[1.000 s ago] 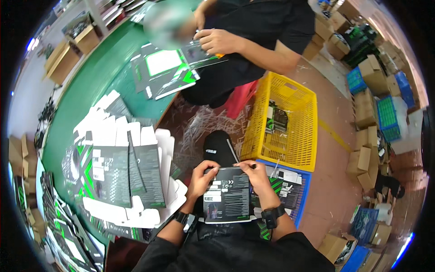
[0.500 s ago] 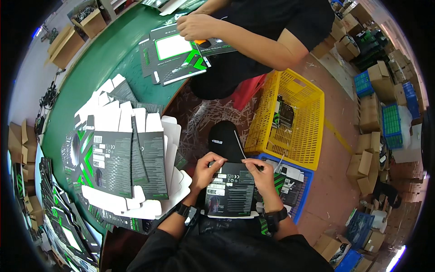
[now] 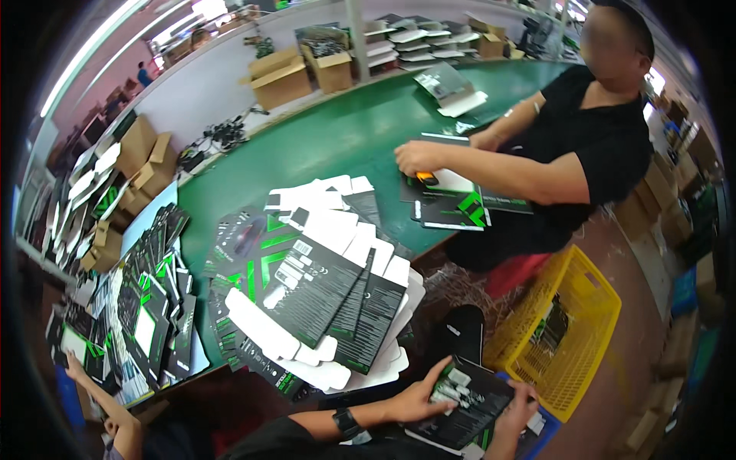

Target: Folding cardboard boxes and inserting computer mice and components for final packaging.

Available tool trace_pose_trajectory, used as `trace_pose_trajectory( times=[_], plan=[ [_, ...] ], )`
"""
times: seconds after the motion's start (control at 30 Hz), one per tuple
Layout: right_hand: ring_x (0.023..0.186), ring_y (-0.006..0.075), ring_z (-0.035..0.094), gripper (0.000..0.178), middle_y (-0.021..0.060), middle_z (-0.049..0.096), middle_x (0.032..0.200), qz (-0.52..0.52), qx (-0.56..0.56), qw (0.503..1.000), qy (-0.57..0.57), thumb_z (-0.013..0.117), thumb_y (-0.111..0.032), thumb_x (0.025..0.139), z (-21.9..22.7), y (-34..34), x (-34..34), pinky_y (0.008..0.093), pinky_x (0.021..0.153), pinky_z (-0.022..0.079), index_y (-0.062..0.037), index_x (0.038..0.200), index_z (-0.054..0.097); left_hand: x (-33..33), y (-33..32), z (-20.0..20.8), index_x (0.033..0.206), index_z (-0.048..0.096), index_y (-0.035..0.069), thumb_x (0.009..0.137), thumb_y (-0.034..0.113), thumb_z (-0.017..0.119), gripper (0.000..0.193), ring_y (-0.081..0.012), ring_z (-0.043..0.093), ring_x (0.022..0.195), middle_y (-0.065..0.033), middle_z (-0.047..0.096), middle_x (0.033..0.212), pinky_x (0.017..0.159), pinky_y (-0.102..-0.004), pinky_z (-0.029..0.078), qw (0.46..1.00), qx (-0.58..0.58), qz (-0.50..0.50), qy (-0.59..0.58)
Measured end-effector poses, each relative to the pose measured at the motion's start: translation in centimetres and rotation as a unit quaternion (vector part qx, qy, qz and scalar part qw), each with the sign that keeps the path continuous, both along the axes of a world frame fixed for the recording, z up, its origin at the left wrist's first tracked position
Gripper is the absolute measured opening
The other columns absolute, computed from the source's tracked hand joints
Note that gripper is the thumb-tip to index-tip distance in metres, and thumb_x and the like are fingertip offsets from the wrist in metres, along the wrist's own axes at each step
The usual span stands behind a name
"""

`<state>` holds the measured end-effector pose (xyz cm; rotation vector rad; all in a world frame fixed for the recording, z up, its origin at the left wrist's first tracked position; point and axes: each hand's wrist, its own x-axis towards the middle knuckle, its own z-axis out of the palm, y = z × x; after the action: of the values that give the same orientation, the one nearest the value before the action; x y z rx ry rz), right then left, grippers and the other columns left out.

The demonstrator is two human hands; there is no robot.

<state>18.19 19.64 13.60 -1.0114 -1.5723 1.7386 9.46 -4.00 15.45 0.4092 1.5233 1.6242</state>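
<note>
A flat black printed box sheet (image 3: 477, 406) with white label patches lies tilted over my lap. My left hand (image 3: 420, 397) grips its left edge, thumb on top. On the opposite edge, my right hand (image 3: 519, 409) holds the same sheet with fingers bent round it. Just left and beyond my hands, a fanned pile of unfolded black, green and white box sheets (image 3: 318, 287) covers the table's near edge. Partly hidden under the held sheet is a blue crate (image 3: 550, 429) with more printed pieces.
A yellow crate (image 3: 600, 337) stands on the floor at right. Across the green table (image 3: 299, 149), a co-worker (image 3: 552, 172) holds an orange-black tool (image 3: 426, 178) over sheets. More box sheets (image 3: 157, 303) lie at left, beside another person's hand (image 3: 75, 366). Cardboard boxes (image 3: 280, 80) line the back.
My view has swung up and to the left, bringing more table and the far wall in. The held sheet now appears lower right and turned at a slant, still between both hands.
</note>
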Motion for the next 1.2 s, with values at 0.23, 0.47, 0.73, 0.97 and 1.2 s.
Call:
trace_pose_trajectory(
  times=[0.23, 0.47, 0.73, 0.97, 1.2],
  plan=[
    [0.045, 0.0052, 0.035, 0.030, 0.0024, 0.057, 0.075, -0.044, -0.173, 0.967, 0.184, 0.056, -0.032, 0.103, 5.8, 2.0, -3.7, 0.0213, 0.036, 0.022, -0.0084, 0.084, 0.057, -7.9, -6.6, 13.8, 0.157, 0.017, 0.004, 0.088, 0.020, 0.078, 0.094, -0.0266, 0.058, 0.120, -0.0156, 0.060, 0.129, 0.107, -0.0394, 0.043, 0.928, 0.008, 0.146, 0.342],
    [0.046, 0.0069, 0.036, 0.027, 0.0027, 0.055, 0.073, 0.175, -0.266, 0.941, 0.118, 0.055, -0.026, 0.103, 4.4, -3.2, -7.8, 0.0232, 0.039, 0.025, -0.0093, 0.081, 0.056, -27.6, -22.2, 19.3, 0.152, 0.027, -0.004, 0.088, 0.054, 0.071, 0.096, -0.0275, 0.062, 0.111, -0.0254, 0.056, 0.133, 0.092, -0.0411, 0.052, 0.769, -0.217, 0.523, 0.297],
    [0.045, 0.0102, 0.034, 0.050, 0.0062, 0.048, 0.063, 0.282, -0.319, 0.905, 0.019, 0.035, -0.055, 0.104, 3.9, -5.3, -8.0, 0.0254, 0.041, 0.027, -0.0081, 0.106, 0.052, -20.8, -27.0, 12.6, 0.140, 0.050, -0.001, 0.069, 0.072, 0.075, 0.105, -0.0447, 0.046, 0.120, -0.0307, 0.049, 0.131, 0.107, -0.0522, 0.038, 0.695, -0.552, 0.077, 0.455],
    [0.060, 0.0118, 0.050, 0.051, 0.0091, 0.061, 0.074, 0.383, -0.215, 0.891, -0.114, 0.039, -0.039, 0.101, 1.7, -5.5, -8.4, 0.0249, 0.053, 0.040, 0.0030, 0.125, 0.055, -25.9, -27.7, 9.2, 0.128, 0.059, 0.006, 0.050, 0.069, 0.088, 0.104, -0.0401, 0.043, 0.120, -0.0222, 0.048, 0.124, 0.104, -0.0499, 0.039, 0.685, -0.542, 0.149, 0.463],
    [0.097, 0.0181, 0.060, 0.062, 0.0162, 0.064, 0.110, 0.491, -0.281, 0.809, -0.161, 0.066, -0.018, 0.090, -1.9, -3.6, -7.1, 0.0332, 0.086, 0.049, 0.0061, 0.141, 0.042, -28.7, -26.6, 10.6, 0.107, 0.064, 0.007, 0.047, 0.071, 0.088, 0.091, -0.0374, 0.044, 0.114, -0.0175, 0.051, 0.118, 0.100, -0.0460, 0.038, 0.697, -0.597, 0.007, 0.397]
  ],
)
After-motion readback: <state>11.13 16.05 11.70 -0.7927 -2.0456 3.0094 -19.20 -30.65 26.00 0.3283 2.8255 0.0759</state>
